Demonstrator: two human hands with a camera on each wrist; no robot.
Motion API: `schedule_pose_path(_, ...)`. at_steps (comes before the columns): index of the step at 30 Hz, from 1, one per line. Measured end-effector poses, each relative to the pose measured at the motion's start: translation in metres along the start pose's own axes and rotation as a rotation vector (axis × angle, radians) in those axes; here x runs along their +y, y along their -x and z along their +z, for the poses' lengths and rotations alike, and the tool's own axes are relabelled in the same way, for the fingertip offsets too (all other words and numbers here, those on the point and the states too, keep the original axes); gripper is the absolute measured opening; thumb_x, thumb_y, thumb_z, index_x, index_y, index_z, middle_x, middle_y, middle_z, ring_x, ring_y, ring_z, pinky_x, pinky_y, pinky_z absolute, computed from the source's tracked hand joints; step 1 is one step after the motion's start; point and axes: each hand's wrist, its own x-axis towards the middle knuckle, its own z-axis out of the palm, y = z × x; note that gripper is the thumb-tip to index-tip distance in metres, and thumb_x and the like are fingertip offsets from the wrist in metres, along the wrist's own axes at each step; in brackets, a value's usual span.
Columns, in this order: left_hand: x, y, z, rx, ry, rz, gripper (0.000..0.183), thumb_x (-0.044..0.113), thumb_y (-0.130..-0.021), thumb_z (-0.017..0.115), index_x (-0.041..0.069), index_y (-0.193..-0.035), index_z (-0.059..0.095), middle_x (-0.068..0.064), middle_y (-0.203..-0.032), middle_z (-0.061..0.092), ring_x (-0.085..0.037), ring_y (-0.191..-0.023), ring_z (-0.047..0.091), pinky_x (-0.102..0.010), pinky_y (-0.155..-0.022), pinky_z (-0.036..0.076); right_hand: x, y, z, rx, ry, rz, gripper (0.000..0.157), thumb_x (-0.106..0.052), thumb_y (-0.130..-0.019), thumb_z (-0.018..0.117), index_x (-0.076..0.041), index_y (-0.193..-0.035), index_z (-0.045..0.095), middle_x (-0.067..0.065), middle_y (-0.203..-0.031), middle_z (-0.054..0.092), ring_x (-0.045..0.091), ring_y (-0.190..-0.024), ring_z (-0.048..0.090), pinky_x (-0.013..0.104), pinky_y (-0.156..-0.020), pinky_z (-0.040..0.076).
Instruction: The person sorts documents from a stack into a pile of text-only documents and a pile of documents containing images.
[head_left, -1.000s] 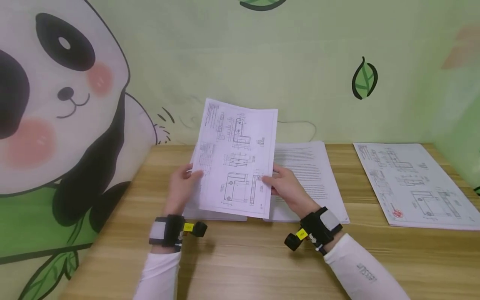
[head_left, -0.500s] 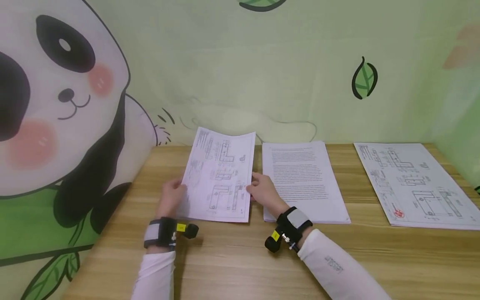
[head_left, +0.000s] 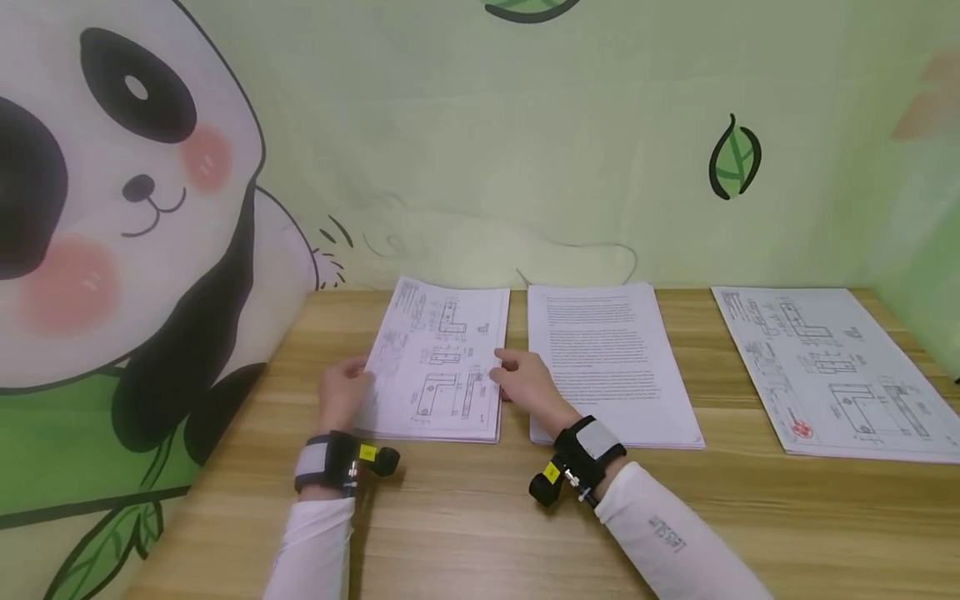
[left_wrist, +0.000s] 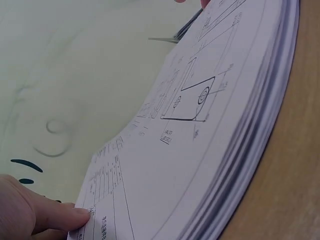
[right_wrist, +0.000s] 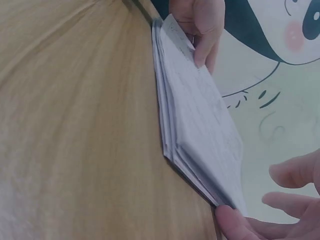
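A stack of paper sheets point(head_left: 442, 367) topped with a printed technical drawing lies at the left of the table in the head view. At its left edge, my left hand point(head_left: 345, 390) pinches the sheets; the left wrist view shows the thumb point(left_wrist: 75, 218) over the top sheet and part of another finger lower down. My right hand point(head_left: 528, 383) is at the opposite edge. In the right wrist view its fingers are spread, one fingertip point(right_wrist: 229, 216) touching the stack's edge point(right_wrist: 200, 175) and the others apart from it.
Right of the right hand lies a stack of text pages point(head_left: 600, 367). Farther right is another stack of drawings point(head_left: 832, 375) with a red stamp. The wooden table point(head_left: 480, 525) meets a green wall point(head_left: 465, 150) with a painted panda point(head_left: 135, 167).
Both hands have lowered the drawing sheet from in front of the wall, leftward and down onto the left stack. The right hand's fingers have loosened from its edge.
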Motion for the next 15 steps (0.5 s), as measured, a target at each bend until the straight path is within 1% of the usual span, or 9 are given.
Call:
schedule_pose_path(5, 0.001, 0.001, -0.001, 0.026, -0.030, 0.018, 0.041, 0.009, -0.090, 0.048, 0.008, -0.131, 0.053, -0.019, -0.130, 0.053, -0.035, -0.114, 0.049, -0.052, -0.098, 0.041, 0.000, 0.000, -0.005, -0.055, -0.045, 0.035, 0.047, -0.021, -0.090, 0.055, -0.015, -0.136, 0.049, 0.017, -0.137, 0.049, 0.024, -0.109, 0.056, 0.038, -0.093, 0.049)
schedule_pose_path(8, 0.002, 0.003, -0.002, 0.027, -0.061, 0.033, 0.041, 0.009, -0.090, 0.047, 0.007, -0.131, 0.053, -0.019, -0.130, 0.053, -0.035, -0.115, 0.049, -0.052, -0.098, 0.041, 0.001, 0.000, -0.008, -0.080, -0.067, 0.042, 0.047, -0.023, -0.090, 0.055, -0.017, -0.136, 0.049, 0.016, -0.138, 0.048, 0.024, -0.111, 0.055, 0.039, -0.095, 0.047)
schedule_pose_path(12, 0.003, 0.006, -0.004, 0.024, -0.102, 0.037, 0.040, 0.015, -0.092, 0.046, 0.006, -0.131, 0.053, -0.019, -0.131, 0.053, -0.036, -0.115, 0.048, -0.054, -0.097, 0.041, 0.001, 0.002, -0.013, -0.129, -0.049, 0.019, 0.048, -0.027, -0.090, 0.055, -0.020, -0.137, 0.048, 0.016, -0.141, 0.045, 0.025, -0.117, 0.052, 0.043, -0.100, 0.043)
schedule_pose_path(15, 0.006, 0.008, -0.005, 0.027, -0.119, 0.028, 0.040, 0.022, -0.094, 0.046, 0.007, -0.131, 0.053, -0.019, -0.132, 0.053, -0.036, -0.117, 0.048, -0.054, -0.098, 0.041, 0.001, 0.006, -0.021, -0.167, -0.018, -0.020, 0.048, -0.030, -0.091, 0.055, -0.020, -0.137, 0.048, 0.013, -0.142, 0.046, 0.026, -0.124, 0.048, 0.047, -0.104, 0.040)
